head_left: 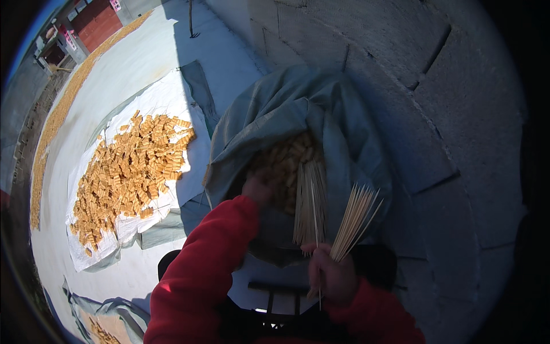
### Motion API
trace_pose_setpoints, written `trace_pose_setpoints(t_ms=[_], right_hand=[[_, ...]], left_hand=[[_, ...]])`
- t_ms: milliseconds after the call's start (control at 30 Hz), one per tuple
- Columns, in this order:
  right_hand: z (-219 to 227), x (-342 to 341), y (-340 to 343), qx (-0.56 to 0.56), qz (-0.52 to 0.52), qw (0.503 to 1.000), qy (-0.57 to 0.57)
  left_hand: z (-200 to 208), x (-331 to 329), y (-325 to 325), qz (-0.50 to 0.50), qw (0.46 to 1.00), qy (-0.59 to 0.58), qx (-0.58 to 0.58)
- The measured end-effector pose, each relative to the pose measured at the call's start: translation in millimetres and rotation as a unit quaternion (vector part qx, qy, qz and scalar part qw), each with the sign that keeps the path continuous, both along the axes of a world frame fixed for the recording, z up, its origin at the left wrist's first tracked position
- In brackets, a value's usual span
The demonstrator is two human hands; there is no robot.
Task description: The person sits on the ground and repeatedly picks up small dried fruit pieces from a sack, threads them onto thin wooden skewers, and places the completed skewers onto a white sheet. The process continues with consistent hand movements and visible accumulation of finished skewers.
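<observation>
A large grey-green woven sack (pixel 338 114) stands gaping in front of me, with short tan ridged pieces (pixel 292 150) heaped inside it. My left hand (pixel 259 188) reaches into its mouth and is at those pieces; shadow and blur hide the fingers. My right hand (pixel 333 276) is closed round a fanned bunch of thin wooden sticks (pixel 354 221) at the sack's near right side. One more thin stick seems to run upright through that hand. A second bundle of thin sticks (pixel 309 198) lies in the sack's opening, over the pieces.
To the left, a sunlit pile of tan pieces (pixel 134 172) with loose sticks lies on a white sheet (pixel 86 252). More pieces lie on another sheet at the lower left (pixel 103 331). A stone block wall (pixel 424 143) rises at the right. A dark slatted frame (pixel 278 289) is below me.
</observation>
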State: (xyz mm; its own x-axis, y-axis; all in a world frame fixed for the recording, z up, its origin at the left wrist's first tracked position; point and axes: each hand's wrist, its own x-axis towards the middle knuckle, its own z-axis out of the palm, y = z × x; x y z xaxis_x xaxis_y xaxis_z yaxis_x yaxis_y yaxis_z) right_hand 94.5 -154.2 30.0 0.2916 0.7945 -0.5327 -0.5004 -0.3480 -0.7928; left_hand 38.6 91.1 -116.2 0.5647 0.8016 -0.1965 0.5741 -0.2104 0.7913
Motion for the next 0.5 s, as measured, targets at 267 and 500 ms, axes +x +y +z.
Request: trace_pose_setpoints(t_ms=[267,500], right_hand=[[3,-3,4,-0.071,0.01,0.996,0.044],[4,-8,2,0.002,0.047,0.992,0.119]], left_hand=[[-137,41,38,0.08,0.983,0.033,0.163],[-153,22,36,-0.047,0.947,0.025,0.316]])
